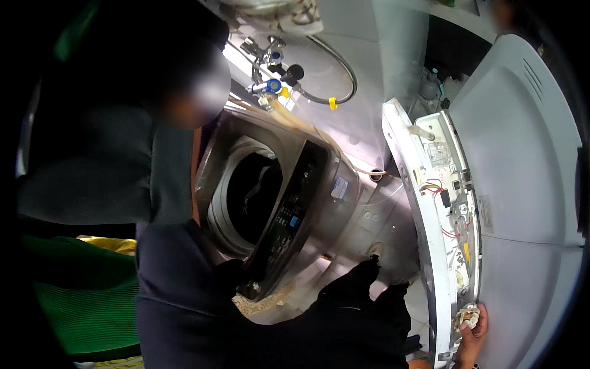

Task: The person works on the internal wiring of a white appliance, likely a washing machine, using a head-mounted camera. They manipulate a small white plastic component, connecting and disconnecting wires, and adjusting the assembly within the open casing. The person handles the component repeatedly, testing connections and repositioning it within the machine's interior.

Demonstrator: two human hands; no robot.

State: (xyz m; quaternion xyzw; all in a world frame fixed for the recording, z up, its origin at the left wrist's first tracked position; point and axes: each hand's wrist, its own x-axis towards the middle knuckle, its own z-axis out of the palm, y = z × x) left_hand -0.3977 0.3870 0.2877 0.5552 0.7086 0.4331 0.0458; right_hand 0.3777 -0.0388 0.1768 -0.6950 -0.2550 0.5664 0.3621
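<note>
At the lower right, my right hand (474, 335) is closed round a small off-white part (469, 316), its kind unclear. It holds this at the lower end of a long white panel (435, 246), whose inner side shows wires, a circuit board and plastic fittings. This panel stands along a large pale grey appliance body (522, 184). Only a sliver of skin, apparently my left hand (419, 364), shows at the bottom edge on the panel's other side; its fingers are hidden.
A grey top-loading washing machine (313, 203) stands open at centre left. Behind it are a blue-handled tap (270, 86) and a looped metal hose (353, 74). Another person's dark grey sleeve (92, 166) fills the left. Dark cloth (289, 332) covers the lower middle.
</note>
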